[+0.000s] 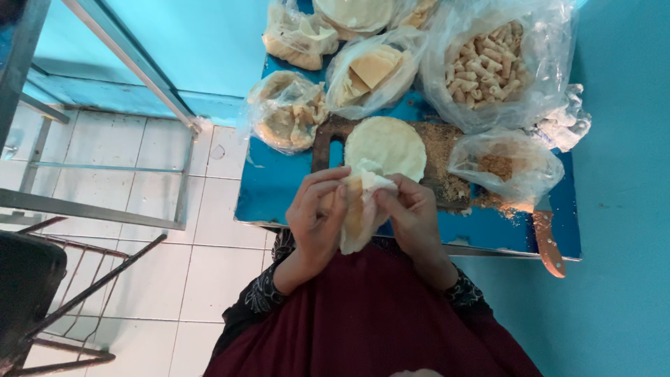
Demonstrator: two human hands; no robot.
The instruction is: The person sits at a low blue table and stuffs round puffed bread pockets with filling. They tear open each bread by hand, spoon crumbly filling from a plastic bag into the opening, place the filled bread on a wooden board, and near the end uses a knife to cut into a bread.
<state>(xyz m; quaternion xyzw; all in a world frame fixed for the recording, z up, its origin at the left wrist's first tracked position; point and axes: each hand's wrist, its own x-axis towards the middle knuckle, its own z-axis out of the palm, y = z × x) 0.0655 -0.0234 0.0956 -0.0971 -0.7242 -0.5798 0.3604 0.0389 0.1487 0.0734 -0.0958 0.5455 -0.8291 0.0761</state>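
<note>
Both hands grip what I see: left hand and right hand pinch wrapper; flat round at 12 o'clock.

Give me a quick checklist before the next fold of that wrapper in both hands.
1. Left hand grips the thin white wrapper: ok.
2. Right hand pinches its other side: ok.
3. Filling sealed inside: cannot tell, fingers hide it.
4. Next round sheet lies flat on the wooden board: ok.
5. Knife apart from both hands, at the blue table edge, handle overhanging: not ok.
6. Bag of finished rolls open, within view: ok.
</note>
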